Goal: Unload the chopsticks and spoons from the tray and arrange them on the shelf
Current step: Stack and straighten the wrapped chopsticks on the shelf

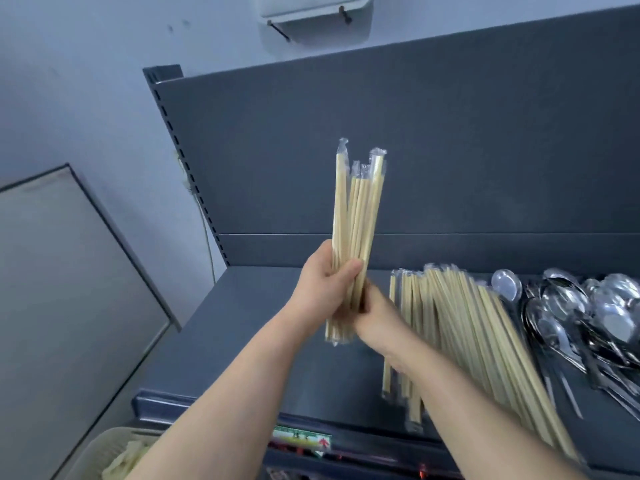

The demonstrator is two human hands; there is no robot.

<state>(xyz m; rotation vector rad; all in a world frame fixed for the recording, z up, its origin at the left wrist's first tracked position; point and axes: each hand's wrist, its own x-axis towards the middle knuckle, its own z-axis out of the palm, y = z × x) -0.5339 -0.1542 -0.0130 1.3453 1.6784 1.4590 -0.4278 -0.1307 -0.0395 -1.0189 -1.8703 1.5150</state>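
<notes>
1. The fingers [346, 271] of the left hand [322, 289] are closed round a bundle [356, 209] of wrapped chopsticks, with the thumb across its front. The right hand [377, 317] grips the same bundle just below, its fingers mostly hidden behind the sticks.
2. The bundle stands nearly upright in the air above the shelf [249, 323]. Its top ends are uneven, one pair standing higher than the rest.
3. To do this step well, I judge the ends should be evened first: loosen the grip a little, tap the lower ends on the shelf, then close again so no pair slips out.
4. To the right of the fingers and lower, a row [460, 327] of chopsticks lies on the shelf. The bundle should go down flat on the bare shelf just left of it, parallel, with the ends in line.
5. Lower it with both hands and let go only once it rests, or the sticks will likely fan out.
6. Farther right, spoons [588, 313] lie heaped beside the row.
7. Below and left of the fingers, part of a tray [100, 455] shows, its pale contents too blurred to name.
8. Below the fingers, on the shelf's front edge, a label [301, 439] in green, white and red bears small writing that cannot be read. No brand shows on the clear sleeves.
</notes>
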